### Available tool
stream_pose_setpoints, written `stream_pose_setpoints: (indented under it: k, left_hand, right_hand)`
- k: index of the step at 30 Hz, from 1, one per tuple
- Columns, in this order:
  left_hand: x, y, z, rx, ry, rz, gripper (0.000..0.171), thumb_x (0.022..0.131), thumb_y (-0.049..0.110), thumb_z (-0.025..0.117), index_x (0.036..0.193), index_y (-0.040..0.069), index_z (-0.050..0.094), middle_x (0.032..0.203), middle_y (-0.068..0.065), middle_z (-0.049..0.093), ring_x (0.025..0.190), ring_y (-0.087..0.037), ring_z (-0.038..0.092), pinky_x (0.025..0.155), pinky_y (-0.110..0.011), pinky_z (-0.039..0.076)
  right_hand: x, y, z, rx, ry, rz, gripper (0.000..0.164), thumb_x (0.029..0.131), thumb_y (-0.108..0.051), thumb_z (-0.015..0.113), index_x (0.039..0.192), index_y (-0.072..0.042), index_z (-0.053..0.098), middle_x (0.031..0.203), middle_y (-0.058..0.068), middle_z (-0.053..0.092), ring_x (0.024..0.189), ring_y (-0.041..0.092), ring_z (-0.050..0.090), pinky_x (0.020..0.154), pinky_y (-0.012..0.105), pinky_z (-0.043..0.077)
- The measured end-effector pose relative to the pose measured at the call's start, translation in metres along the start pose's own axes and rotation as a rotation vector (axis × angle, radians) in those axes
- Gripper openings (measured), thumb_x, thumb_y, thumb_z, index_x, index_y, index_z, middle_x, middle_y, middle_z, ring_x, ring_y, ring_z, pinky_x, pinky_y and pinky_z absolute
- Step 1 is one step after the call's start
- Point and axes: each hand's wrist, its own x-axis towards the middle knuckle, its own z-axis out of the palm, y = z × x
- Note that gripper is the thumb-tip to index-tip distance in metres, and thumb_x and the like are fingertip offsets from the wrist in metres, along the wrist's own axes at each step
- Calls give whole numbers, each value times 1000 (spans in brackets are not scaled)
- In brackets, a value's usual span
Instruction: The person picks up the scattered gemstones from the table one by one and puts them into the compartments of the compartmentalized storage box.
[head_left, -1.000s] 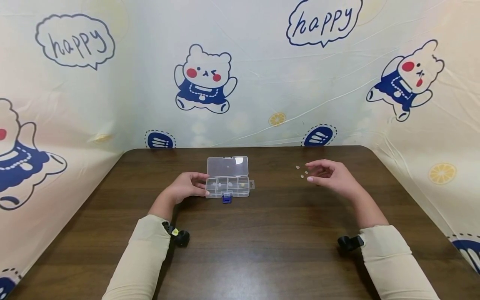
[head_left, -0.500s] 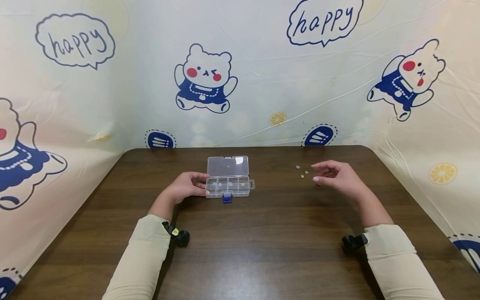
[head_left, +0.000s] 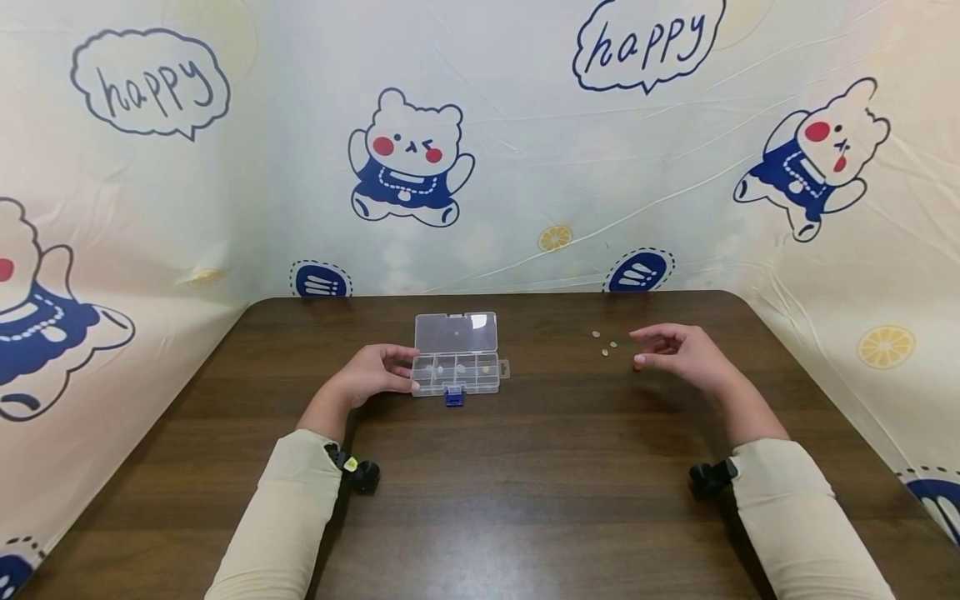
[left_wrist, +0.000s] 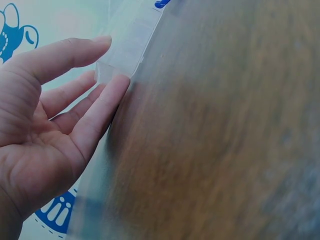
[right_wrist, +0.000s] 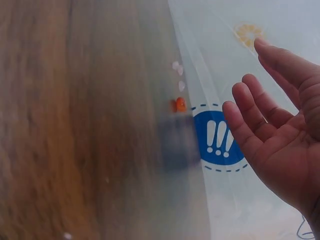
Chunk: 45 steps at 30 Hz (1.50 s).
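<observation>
A clear plastic compartment box [head_left: 455,375] lies on the table with its lid [head_left: 455,333] raised and a blue latch [head_left: 454,399] in front. Small white pieces [head_left: 440,369] and a yellowish one [head_left: 485,370] sit in its compartments. My left hand [head_left: 369,371] holds the box at its left end, thumb by the front corner and fingers by the back. Over the table at right, my right hand [head_left: 686,357] hovers with relaxed, spread fingers and holds nothing visible. Just below its fingertips lies a small orange piece [right_wrist: 181,104], with small whitish pieces [head_left: 605,352] farther left.
The brown wooden table [head_left: 480,483] meets a patterned cloth backdrop [head_left: 517,150] along its far edge, and the cloth continues down both sides. Black wrist cameras [head_left: 365,477] sit at both cuffs.
My right hand has moved right, away from the whitish pieces, and the orange piece now shows beneath it. The left hand and the box have stayed put.
</observation>
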Motion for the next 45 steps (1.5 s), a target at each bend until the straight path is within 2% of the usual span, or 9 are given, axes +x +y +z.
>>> stream_pose_setpoints:
  k: [7,14,23,33,45]
  left_hand:
    - [0,1,0,-2,-8,-1,67,73,4,85,134,1,56,127,-19,59,101,-26,63,86,-34,54]
    - [1,0,0,1,-6,-2,67,73,4,85,134,2,56,128,-19,59,101,-26,62,86,-33,54]
    - [1,0,0,-12,-15,6,67,74,2,84,134,-1,55,128,-21,58,101,-27,62,84,-32,54]
    - [1,0,0,-12,-5,-4,67,73,3,85,133,0,56,127,-19,60,101,-26,62,84,-31,54]
    - [0,2,0,-8,-2,-18,66,73,3,84,133,1,56,128,-19,59,102,-27,62,85,-32,54]
  right_hand:
    - [8,13,-2,-55,-26,28,46,86,-16,77,126,1,62,110,22,67,93,22,64,75,25,52]
    - [17,23,-3,-113,-56,55,42,86,-14,76,123,1,64,110,19,68,94,27,63,76,26,52]
    - [23,35,-6,-107,-129,78,38,85,-10,76,119,4,65,107,19,69,90,24,63,75,25,53]
    - [32,39,-4,-199,-191,49,30,82,-6,78,109,4,70,96,13,72,85,18,61,70,23,51]
    - [36,43,-2,-268,-169,51,20,83,-11,78,101,-1,76,95,9,70,79,16,55,68,26,48]
